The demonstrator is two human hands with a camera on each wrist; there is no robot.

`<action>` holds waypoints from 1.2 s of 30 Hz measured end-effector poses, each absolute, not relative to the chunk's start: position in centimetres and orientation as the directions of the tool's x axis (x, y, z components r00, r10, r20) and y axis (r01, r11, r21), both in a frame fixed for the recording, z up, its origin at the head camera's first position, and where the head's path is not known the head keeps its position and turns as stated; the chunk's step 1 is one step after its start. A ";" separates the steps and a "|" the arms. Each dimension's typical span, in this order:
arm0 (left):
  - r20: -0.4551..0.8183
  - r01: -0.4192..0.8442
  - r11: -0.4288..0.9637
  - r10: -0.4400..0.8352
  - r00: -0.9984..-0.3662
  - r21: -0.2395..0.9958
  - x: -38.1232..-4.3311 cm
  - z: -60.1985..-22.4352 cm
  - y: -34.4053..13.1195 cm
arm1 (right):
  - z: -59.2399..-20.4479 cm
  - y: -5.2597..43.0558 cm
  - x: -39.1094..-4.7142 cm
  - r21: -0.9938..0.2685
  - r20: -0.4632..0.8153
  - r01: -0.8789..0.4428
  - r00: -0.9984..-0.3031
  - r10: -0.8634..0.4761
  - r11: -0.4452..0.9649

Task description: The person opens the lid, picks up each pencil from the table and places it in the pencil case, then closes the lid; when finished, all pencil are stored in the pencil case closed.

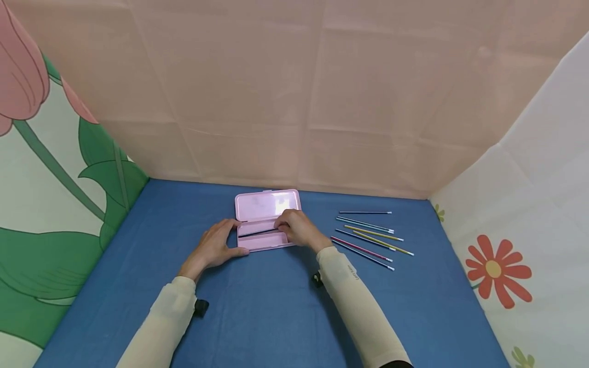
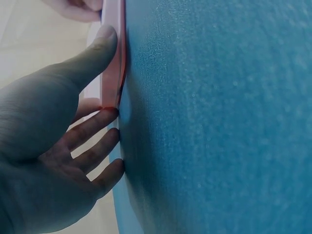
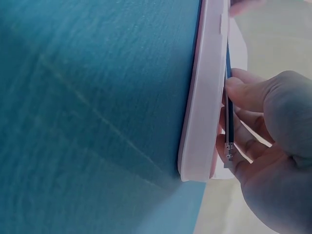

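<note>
An open pink pencil case [image 1: 261, 242] lies on the blue cloth, its lid [image 1: 259, 205] tipped back towards the rear. My left hand [image 1: 213, 244] touches the case's left end, index finger near the hinge and thumb [image 2: 105, 44] straight along the front wall. Over the right part of the tray, my right hand [image 1: 296, 226] pinches a dark pencil [image 3: 230, 119] between thumb and fingers. The pencil lies lengthwise along the tray, its silver ferrule and pale eraser end [image 3: 228, 158] near the lower fingers. Part of the tray is hidden behind the right hand.
Right of the case, several pencils [image 1: 368, 237] in dark blue, teal, yellow and red lie spread on the blue cloth [image 1: 257, 317], white ends to the right. A beige sheet [image 1: 285, 102] rises behind; patterned cloths hang at left and right.
</note>
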State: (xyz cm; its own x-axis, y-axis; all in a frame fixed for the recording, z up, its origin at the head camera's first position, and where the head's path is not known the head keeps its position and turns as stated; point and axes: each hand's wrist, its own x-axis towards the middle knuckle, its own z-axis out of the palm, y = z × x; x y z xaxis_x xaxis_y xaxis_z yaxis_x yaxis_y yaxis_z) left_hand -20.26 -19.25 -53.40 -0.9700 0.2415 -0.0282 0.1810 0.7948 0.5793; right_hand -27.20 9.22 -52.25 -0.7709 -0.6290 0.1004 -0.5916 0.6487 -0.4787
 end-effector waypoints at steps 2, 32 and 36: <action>-0.033 0.178 0.796 0.241 -0.970 0.579 -20.2 -53.4 -19.3 | -52.3 9.2 -27.3 -0.478 0.107 -0.594 -0.770 -0.628 0.647; -0.023 0.186 0.794 0.244 -0.970 0.579 -20.3 -53.1 -19.3 | -51.9 10.4 -27.3 -0.615 -0.027 -0.418 -0.837 -0.547 0.669; -0.029 0.181 0.794 0.242 -0.970 0.580 -20.3 -53.0 -19.3 | -51.9 11.3 -26.8 -0.620 0.001 -0.422 -0.843 -0.538 0.661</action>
